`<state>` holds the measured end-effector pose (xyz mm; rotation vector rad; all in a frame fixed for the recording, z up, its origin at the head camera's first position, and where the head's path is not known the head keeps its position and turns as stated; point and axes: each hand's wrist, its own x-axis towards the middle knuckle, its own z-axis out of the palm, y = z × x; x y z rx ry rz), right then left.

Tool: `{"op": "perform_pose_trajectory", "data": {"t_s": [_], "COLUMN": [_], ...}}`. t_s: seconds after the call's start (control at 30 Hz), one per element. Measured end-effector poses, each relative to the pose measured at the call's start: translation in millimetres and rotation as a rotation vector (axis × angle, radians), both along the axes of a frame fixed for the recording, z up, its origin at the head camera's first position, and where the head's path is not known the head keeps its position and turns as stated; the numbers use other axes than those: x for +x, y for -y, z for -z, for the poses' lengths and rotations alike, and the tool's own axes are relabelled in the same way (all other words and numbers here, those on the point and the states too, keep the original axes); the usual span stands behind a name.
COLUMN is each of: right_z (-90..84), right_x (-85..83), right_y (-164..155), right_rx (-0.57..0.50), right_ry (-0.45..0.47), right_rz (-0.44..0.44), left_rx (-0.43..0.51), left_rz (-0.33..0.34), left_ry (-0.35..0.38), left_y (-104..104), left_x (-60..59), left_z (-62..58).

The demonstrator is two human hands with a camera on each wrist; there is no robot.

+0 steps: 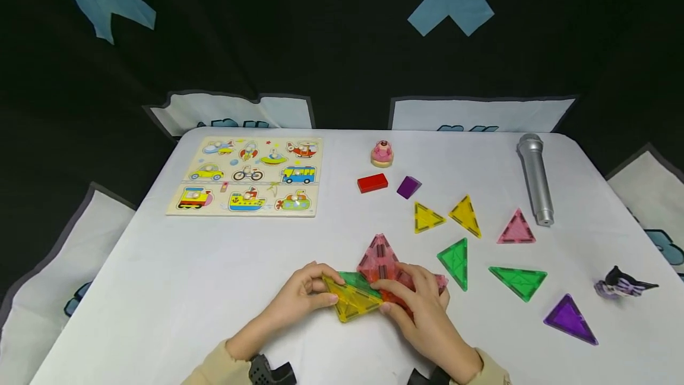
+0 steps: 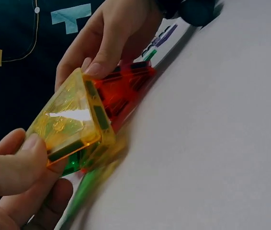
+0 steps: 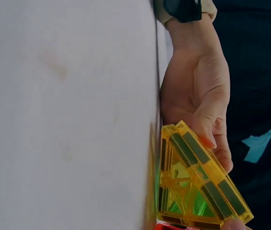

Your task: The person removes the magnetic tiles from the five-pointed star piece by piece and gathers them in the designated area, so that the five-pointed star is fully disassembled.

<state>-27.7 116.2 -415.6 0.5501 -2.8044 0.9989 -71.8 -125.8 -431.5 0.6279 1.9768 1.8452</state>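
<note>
My left hand (image 1: 299,294) pinches the left end of a translucent yellow triangular magnetic tile (image 1: 355,303) between thumb and fingers. At the tile's opposite corner, my right hand (image 1: 422,314) pinches with its thumb and index finger. The right wrist view shows two rows of magnets along the edge of the yellow tile (image 3: 212,179), so yellow pieces appear doubled. Behind it lies a green tile (image 1: 359,281). Raised pink tiles (image 1: 378,257) stand at the back of this cluster. A red tile (image 2: 126,88) adjoins the yellow one, partly hidden by my right hand in the head view.
Loose yellow (image 1: 465,216), green (image 1: 517,282), pink (image 1: 517,229) and purple tiles (image 1: 570,319) lie to the right. Behind them are a red block (image 1: 372,183), purple block (image 1: 408,187), cupcake-like toy (image 1: 382,154) and silver microphone (image 1: 536,180). A vehicle puzzle board (image 1: 251,192) sits back left; a dark figurine (image 1: 622,284) right.
</note>
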Motion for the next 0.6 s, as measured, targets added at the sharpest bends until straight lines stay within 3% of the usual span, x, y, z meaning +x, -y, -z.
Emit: {"op": "perform_pose_trajectory", "data": {"t_s": [0.17,0.23,0.3,0.47,0.53,0.6], "right_z": [1.8,2.8,3.7,3.8,3.5,3.4], "right_x": [3.8,4.6,5.5,6.8,6.7,6.5], "right_y": [0,0,0,1,0,0], "right_rx": [0.006,0.006,0.004,0.005,0.014,0.024], "right_ry": [-0.053,-0.064,-0.069,-0.071,-0.074,-0.072], "right_rz": [0.005,0.004,0.005,0.003,0.001,0.001], "left_rx": [0.091,0.111,0.101,-0.068,-0.125,-0.163], "left_rz": [0.101,0.093,0.027,-0.281,-0.35,-0.372], "left_ry": [0.083,0.126,0.142,0.162,0.138,0.092], "left_y": [6,10,14,11,0,-14], "left_x": [-0.7,-1.2,-4.3,-28.2,-44.4,-61.6], "left_z": [-9.3,-16.3,-22.9,-39.8,-43.6,-42.2]}}
